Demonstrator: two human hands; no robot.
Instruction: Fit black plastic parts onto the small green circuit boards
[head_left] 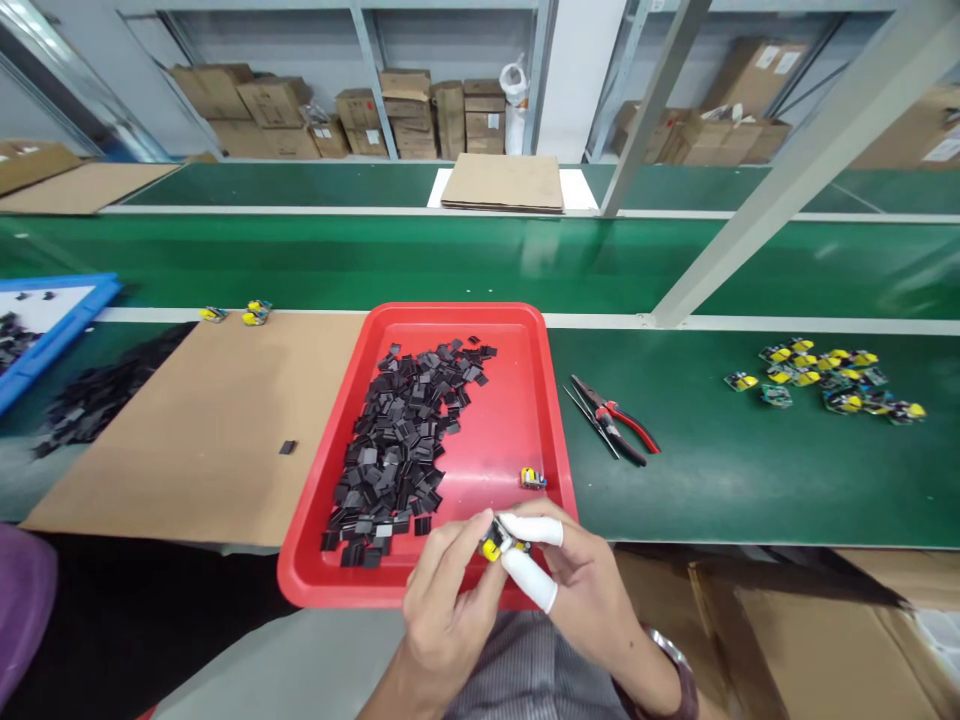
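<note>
Over the front edge of a red tray point(517, 400), my left hand point(450, 590) and my right hand point(577, 580) both pinch a small circuit board with a yellow part point(493, 549). White finger cots cover the thumb and index finger of my right hand. Fingers hide much of the board. A heap of small black rectangular pieces point(405, 430) fills the left side of the tray. Just beyond my right hand, another small board with a yellow part point(532, 478) lies on the tray floor.
Right of the tray lie red-and-black pliers point(615, 420) and tweezers point(589, 420). Several boards point(832, 375) are grouped farther right. On the left, a cardboard sheet point(225, 420) bears one black piece point(288, 447) and a few boards. A slanted metal post point(787, 170) rises behind the pliers.
</note>
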